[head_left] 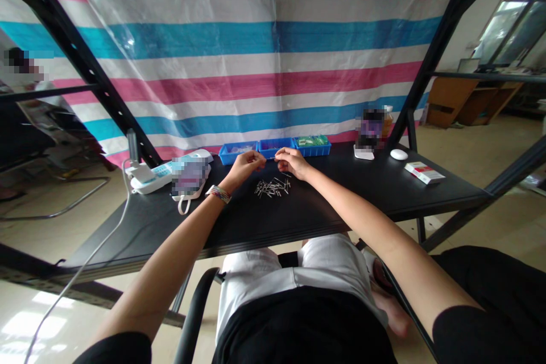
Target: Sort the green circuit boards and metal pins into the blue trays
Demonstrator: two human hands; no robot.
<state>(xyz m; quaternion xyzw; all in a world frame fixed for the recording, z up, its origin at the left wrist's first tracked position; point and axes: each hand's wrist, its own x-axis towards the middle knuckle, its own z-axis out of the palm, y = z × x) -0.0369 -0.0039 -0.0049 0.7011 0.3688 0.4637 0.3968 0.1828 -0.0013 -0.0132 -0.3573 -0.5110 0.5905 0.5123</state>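
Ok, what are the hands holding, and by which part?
The left hand and right hand each pinch one end of a thin piece, too small to identify, above the loose metal pins.

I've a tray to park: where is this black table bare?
Bare: the near strip of the black table, in front of the pile of small metal pins; also between the right hand and the red-and-white box. Crowded: the back, with blue plastic bins, and the left, with the white plastic device.
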